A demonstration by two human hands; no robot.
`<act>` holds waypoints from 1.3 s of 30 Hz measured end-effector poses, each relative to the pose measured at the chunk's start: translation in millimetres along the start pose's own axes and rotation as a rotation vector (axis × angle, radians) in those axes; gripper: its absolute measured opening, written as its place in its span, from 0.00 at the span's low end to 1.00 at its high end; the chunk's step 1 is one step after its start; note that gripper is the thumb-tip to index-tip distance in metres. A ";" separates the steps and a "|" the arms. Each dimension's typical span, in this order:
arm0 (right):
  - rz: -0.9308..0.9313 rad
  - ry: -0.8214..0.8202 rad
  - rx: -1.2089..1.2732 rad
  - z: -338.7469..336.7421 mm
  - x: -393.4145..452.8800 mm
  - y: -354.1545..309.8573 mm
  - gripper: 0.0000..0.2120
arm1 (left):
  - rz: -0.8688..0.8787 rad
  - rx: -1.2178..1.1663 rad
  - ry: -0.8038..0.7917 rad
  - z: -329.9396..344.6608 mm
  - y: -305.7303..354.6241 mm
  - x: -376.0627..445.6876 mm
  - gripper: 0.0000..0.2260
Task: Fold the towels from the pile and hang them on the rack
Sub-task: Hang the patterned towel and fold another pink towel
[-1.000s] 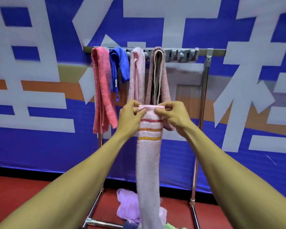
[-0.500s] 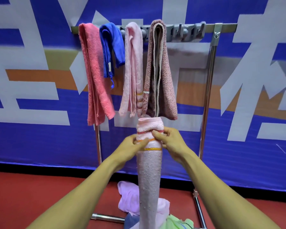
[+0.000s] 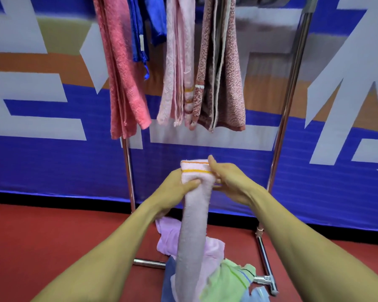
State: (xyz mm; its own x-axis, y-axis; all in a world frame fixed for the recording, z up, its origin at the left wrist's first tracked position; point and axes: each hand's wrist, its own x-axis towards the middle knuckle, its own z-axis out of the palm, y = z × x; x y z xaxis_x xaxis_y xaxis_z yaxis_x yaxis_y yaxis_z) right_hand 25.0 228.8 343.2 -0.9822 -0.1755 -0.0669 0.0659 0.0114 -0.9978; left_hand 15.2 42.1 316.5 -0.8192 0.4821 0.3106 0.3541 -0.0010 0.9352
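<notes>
Below the hanging row, I hold a pale pink towel folded into a long narrow strip, its orange-striped end uppermost. My left hand wraps the strip from its left side, thumb pressed across the front just under the stripes. My right hand pinches the striped end from the right, one finger raised along the top edge. From my grip the strip hangs straight down to the pile of lilac, green and blue cloths on the red floor. Above my hands, four towels hang side by side on the rack: a coral towel up and left, a blue cloth beside it, a light pink towel directly overhead, and a mottled brown-pink towel touching it on the right. Behind the rack stands a blue banner with large white characters.
</notes>
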 end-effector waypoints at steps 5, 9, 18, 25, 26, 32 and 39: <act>0.080 -0.257 -0.136 5.5 -8.3 15.3 0.12 | 0.028 -0.085 0.293 -3.5 -0.1 7.2 0.11; -0.026 -0.120 -0.132 14.8 -6.2 13.0 0.07 | -0.064 -0.136 0.425 -5.1 4.4 6.7 0.09; -0.197 0.201 0.031 18.6 1.4 0.8 0.06 | -0.301 -0.121 0.030 1.5 10.1 -6.7 0.22; -0.029 0.091 -0.055 5.2 -1.6 3.0 0.24 | -0.213 -0.115 0.081 3.4 8.7 -6.8 0.14; 0.005 0.033 -0.077 2.0 -3.7 4.4 0.24 | -0.210 -0.147 0.130 3.8 9.5 -6.1 0.13; 0.041 -0.152 -0.218 -4.9 -4.8 10.3 0.11 | -0.297 -0.298 0.385 -1.0 -1.5 1.3 0.10; -0.063 -0.115 -0.271 14.1 1.0 14.9 0.15 | -0.465 0.447 0.527 -11.1 -14.9 -1.3 0.26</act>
State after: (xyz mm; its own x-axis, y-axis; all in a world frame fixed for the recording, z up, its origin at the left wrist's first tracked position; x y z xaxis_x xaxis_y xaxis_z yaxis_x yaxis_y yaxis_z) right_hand 27.4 215.0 328.2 -0.9555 -0.2944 -0.0198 -0.0591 0.2568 -0.9646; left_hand 6.0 31.8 304.1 -0.9907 -0.1258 0.0522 -0.0176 0.4982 0.8669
